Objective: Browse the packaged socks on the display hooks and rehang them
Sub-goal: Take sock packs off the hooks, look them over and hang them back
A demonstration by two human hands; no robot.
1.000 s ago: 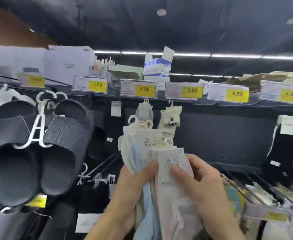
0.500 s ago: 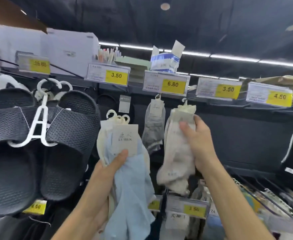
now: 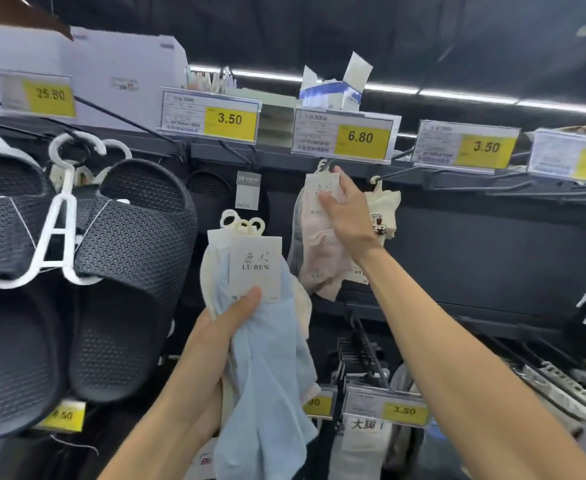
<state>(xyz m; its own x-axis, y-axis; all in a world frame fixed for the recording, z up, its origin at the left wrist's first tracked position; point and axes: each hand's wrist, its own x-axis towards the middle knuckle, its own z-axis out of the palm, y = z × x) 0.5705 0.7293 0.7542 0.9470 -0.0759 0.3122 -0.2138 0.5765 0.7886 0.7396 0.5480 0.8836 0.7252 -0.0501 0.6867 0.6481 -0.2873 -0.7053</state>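
Pink sock pack (image 3: pixel 319 244) was up at the far hook (image 3: pixel 322 165) under the 6.80 tag (image 3: pixel 360 137); couldn't tell if its loop was seated. Right hand (image 3: pixel 348 216) pinched the header card, likely steering the loop on. Left hand (image 3: pixel 222 327) gripped the blue-fronted bundle (image 3: pixel 267 341) nearer and lower, loops up, probably staged for rehanging. Black slippers (image 3: pixel 111 271) hung left.

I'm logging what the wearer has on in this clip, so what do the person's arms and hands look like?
Both arms are bare as far as the view reaches, with no sleeves or cuffs in sight. The left hand and right hand are ungloved. No ring, watch or wristband shows on either.
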